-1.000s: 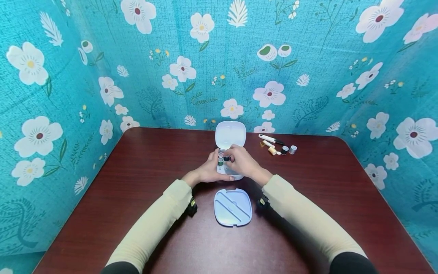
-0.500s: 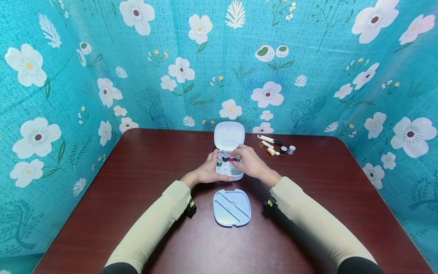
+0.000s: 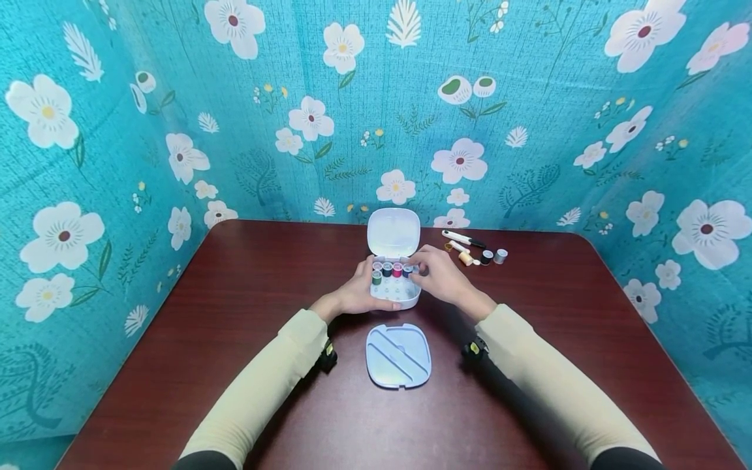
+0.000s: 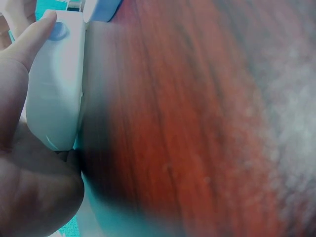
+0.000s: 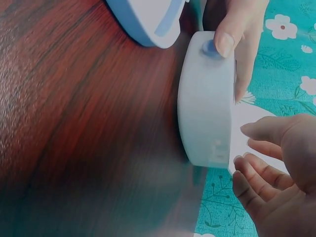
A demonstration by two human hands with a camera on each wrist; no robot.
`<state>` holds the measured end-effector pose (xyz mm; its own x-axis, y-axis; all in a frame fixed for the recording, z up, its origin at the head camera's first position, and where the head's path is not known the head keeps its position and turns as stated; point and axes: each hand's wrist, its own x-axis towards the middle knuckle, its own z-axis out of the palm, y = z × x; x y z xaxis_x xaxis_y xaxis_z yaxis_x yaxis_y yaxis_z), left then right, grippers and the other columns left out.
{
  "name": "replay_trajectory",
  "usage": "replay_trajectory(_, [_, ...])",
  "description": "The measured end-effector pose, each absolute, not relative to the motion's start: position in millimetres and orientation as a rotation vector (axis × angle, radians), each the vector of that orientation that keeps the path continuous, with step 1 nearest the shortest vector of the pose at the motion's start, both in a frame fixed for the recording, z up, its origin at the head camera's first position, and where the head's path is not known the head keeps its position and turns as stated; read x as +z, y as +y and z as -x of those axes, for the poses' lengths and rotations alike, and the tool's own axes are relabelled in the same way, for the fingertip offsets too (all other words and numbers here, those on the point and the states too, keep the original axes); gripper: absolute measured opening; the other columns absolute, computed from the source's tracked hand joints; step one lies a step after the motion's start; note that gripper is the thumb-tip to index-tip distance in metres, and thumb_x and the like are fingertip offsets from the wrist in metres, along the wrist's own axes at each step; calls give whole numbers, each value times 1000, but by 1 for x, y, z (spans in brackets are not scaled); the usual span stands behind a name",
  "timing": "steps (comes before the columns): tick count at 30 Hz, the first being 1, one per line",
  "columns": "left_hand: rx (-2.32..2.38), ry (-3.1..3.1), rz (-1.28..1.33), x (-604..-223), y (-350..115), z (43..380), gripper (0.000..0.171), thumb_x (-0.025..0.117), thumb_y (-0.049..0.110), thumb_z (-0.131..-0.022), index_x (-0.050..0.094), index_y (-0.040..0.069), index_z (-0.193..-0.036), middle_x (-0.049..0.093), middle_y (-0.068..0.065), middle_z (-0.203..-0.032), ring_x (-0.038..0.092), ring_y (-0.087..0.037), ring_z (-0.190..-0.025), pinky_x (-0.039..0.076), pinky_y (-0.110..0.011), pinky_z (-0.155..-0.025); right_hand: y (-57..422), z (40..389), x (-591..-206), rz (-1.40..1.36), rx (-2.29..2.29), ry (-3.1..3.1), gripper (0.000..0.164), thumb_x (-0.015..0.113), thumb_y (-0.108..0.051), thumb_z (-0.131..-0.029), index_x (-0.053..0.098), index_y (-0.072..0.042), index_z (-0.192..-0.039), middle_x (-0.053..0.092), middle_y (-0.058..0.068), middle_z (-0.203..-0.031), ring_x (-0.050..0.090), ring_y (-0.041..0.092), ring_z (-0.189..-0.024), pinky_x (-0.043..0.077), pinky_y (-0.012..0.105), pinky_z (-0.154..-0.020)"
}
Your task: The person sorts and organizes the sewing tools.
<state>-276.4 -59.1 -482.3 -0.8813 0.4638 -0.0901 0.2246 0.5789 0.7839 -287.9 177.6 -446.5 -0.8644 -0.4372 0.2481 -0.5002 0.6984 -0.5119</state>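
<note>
While left hand (image 3: 354, 294) grips box (image 3: 409, 303), right hand (image 3: 437, 275): fingers apart at blue spool (image 3: 407, 270); best raised straight, sparing red spool (image 3: 397, 270) just leftward.

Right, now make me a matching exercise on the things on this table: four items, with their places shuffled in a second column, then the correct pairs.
Things
1. green spool
2. red spool
3. pale blue panel
4. black-and-white tool

Places
A. flat on the table, between the open box and the person
B. in the box's farthest row, with other spools
C. lying on the table to the right of the box
D. in the box, nearer the person than the farthest row, at the left

Pairs: 1-D, 2-B, 3-A, 4-C
</note>
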Motion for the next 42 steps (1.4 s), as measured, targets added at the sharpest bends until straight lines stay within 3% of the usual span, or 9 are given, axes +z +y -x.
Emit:
replay_trajectory(8, [1194, 2524, -564, -482, -59, 276, 129, 89, 51, -74, 3, 13, -161, 20, -15, -156, 37, -28, -135, 34, -45, -115, 187, 289, -447, -771, 853, -2775, 23, 79, -7, -86, 77, 0, -108, 67, 12, -103, 60, 23, -84, 50, 36, -75])
replay_trajectory(16, [1196, 2527, -541, -482, -59, 275, 131, 90, 51, -73, 2, 12, -162, 19, -16, -157, 35, -28, -137, 33, -45, -116, 204, 295, -452, -724, 780, -2774, 23, 79, -9, -87, 75, 0, -108, 65, 13, -102, 61, 28, -92, 52, 45, -83])
replay_trajectory(29, [1171, 2543, -540, -484, -59, 277, 132, 89, 54, -72, 1, 13, -162, 19, -14, -158, 34, -27, -138, 34, -44, -116, 230, 304, -459, -578, 747, -2847, 32, 75, -11, -90, 70, 2, -119, 60, 18, -123, 64, 35, -107, 52, 53, -93])
replay_trajectory(35, [1153, 2543, -520, -485, -59, 278, 133, 88, 55, -72, 0, 14, -162, 18, -13, -159, 35, -27, -139, 34, -44, -116, 240, 306, -463, -503, 700, -2887, 37, 73, -13, -92, 66, 2, -125, 53, 21, -134, 56, 37, -118, 48, 56, -100])
replay_trajectory(42, [1154, 2543, -524, -483, -59, 276, 132, 88, 54, -73, 0, 12, -162, 17, -14, -159, 34, -28, -139, 33, -43, -117, 246, 310, -464, -441, 667, -2871, 38, 70, -13, -92, 65, 0, -127, 51, 19, -124, 52, 35, -109, 49, 54, -88])
